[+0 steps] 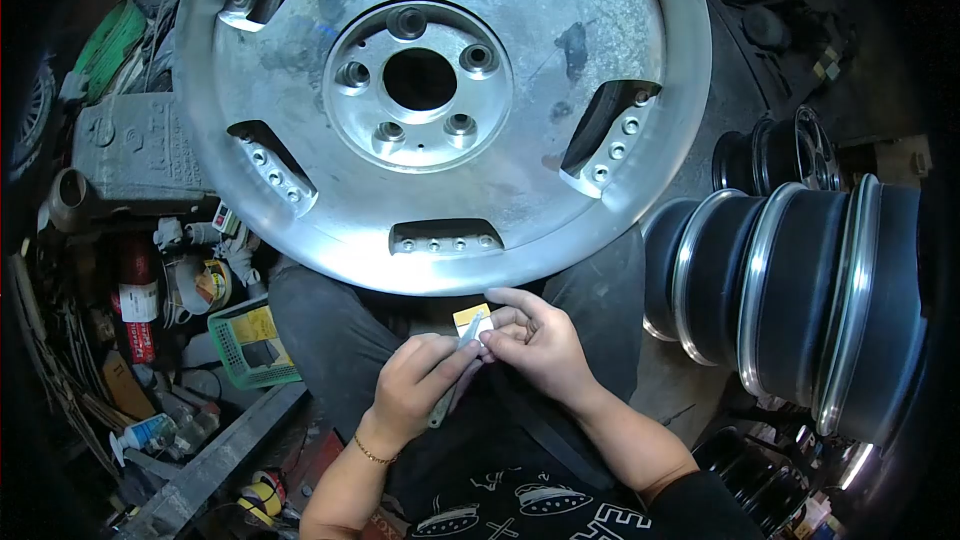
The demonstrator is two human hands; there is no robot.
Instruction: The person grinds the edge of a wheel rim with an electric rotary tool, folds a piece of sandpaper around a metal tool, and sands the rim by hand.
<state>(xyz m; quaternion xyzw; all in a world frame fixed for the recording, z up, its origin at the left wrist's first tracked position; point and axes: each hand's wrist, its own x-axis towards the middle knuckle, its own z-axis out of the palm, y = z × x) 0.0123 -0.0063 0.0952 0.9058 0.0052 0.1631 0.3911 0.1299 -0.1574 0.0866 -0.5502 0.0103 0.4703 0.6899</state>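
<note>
Low in the middle of the head view, my left hand (415,385) is closed around a slim tool (440,408) with a greyish handle and a thin metal tip. My right hand (535,345) pinches a small yellow and white piece (472,319), and the tool's tip lies against it. Both hands are close together above my lap. Just beyond them stands a large silver wheel rim (420,200) with five bolt holes around a dark centre hole. Its lower edge is near my right fingertips.
Several rims (770,290) stand in a row at the right. On the left are a green basket (252,380), a red cylinder (138,310), a metal beam (215,460), a grey metal box (140,145) and a bottle (150,430).
</note>
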